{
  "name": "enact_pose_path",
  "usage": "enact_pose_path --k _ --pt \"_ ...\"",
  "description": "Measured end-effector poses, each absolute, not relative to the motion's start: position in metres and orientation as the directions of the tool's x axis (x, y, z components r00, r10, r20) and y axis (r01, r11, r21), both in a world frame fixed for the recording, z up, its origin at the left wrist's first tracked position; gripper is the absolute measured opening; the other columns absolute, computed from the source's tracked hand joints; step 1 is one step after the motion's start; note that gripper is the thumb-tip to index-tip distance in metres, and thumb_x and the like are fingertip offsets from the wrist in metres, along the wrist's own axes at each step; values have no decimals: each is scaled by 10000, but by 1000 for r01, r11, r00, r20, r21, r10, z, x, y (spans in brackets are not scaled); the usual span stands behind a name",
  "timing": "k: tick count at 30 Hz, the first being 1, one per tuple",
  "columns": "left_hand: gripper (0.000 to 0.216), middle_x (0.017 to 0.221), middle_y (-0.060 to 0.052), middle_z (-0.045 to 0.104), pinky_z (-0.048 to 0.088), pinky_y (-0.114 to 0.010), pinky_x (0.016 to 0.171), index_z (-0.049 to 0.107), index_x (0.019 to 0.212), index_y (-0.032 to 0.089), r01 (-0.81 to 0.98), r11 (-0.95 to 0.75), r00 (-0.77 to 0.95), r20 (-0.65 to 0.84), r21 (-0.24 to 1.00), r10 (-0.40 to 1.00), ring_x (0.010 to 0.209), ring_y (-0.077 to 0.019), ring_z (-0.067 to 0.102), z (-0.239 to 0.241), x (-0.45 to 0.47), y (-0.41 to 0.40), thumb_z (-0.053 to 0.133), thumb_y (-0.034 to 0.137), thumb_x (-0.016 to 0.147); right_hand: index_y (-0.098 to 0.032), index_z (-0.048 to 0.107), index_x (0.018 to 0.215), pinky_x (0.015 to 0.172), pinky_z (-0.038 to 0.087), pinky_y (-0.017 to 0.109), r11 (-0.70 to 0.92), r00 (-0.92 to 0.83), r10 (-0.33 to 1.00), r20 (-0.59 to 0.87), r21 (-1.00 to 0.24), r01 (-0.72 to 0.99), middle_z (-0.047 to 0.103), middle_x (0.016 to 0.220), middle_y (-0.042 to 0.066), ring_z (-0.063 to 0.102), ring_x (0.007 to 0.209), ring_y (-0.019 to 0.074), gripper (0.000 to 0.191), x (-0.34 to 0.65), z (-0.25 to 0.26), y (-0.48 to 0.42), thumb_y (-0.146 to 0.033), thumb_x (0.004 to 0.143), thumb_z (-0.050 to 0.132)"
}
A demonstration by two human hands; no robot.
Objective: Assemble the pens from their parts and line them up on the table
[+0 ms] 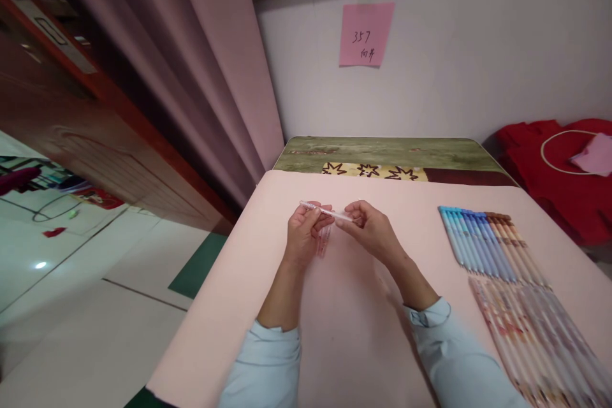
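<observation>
A slim whitish pen with pinkish marks lies level across both hands, above the pink-covered table. Its left part is pinched between the thumb and fingers of my left hand. The thumb and fingers of my right hand close around its right end and partly hide it. Just beneath, beside my left fingers, a small clear and pink patterned piece rests on the cover; my hand hides part of it, and I cannot tell its kind.
To the right lies a row of blue and brown pens, with a row of paler pens nearer me. The pink cover spreads over the table. A wooden door and curtain stand left; red cloth is at right.
</observation>
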State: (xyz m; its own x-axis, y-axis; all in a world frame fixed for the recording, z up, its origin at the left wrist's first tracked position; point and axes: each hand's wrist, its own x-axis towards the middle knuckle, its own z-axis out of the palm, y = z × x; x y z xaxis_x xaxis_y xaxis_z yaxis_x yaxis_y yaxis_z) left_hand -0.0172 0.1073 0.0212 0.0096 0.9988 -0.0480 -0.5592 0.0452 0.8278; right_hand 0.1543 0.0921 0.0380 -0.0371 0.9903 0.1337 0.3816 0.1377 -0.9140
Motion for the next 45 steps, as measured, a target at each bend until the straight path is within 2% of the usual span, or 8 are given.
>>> enact_pose_path --k 5,9,14,19,24,30,39,45 --pt "313 937 -107 745 567 -280 772 583 952 141 -555 59 20 -58 830 998 729 -147 715 22 -17 107 776 281 749 -202 659 684 614 461 265 79 -105 994 44 -931 356 671 633 31 619 586 153 513 154 37 92 -610 914 448" --pt "311 936 -103 744 565 -282 775 583 956 142 -559 56 20 -54 827 998 735 -147 715 22 -17 106 773 277 750 -210 671 875 588 448 252 149 -76 989 130 -913 379 699 741 19 621 628 158 387 154 36 92 -585 779 669" --pt "306 933 -104 744 564 -279 770 583 956 140 -555 58 20 -56 830 998 743 -150 716 22 -18 106 772 267 751 -198 657 700 608 468 261 84 -133 990 40 -935 346 672 631 26 629 585 155 482 153 37 92 -581 917 462" --pt "311 916 -103 743 564 -289 771 586 952 140 -556 52 11 -54 829 998 744 -155 713 22 -18 106 777 269 744 -215 642 870 562 436 241 174 -86 985 153 -909 379 678 696 -1 602 597 147 342 151 37 91 -539 773 693" --pt "329 900 -100 741 561 -291 765 591 959 136 -550 50 19 -48 834 999 765 -165 712 23 -18 105 783 285 736 -198 653 705 590 464 259 71 -152 988 21 -940 332 663 605 22 620 554 151 489 151 35 91 -579 926 441" --pt "325 902 -91 741 558 -293 769 592 967 142 -562 44 21 -40 826 999 759 -157 709 23 -18 105 776 291 744 -222 614 809 512 377 231 184 -86 983 164 -911 369 612 625 -23 520 539 130 322 148 34 91 -536 781 682" --pt "295 891 -53 741 553 -266 769 611 881 157 -575 51 -13 -72 817 997 755 -133 704 24 -15 105 812 276 701 -212 610 791 495 395 231 178 -37 984 175 -941 287 612 605 -12 543 529 133 331 142 32 91 -537 793 673" --pt "247 866 -55 736 537 -271 801 653 870 151 -585 67 7 -78 808 997 784 -140 696 23 -19 105 800 267 709 -194 647 726 556 492 256 89 -140 988 59 -971 222 664 617 21 632 526 149 471 141 32 89 -602 903 489"
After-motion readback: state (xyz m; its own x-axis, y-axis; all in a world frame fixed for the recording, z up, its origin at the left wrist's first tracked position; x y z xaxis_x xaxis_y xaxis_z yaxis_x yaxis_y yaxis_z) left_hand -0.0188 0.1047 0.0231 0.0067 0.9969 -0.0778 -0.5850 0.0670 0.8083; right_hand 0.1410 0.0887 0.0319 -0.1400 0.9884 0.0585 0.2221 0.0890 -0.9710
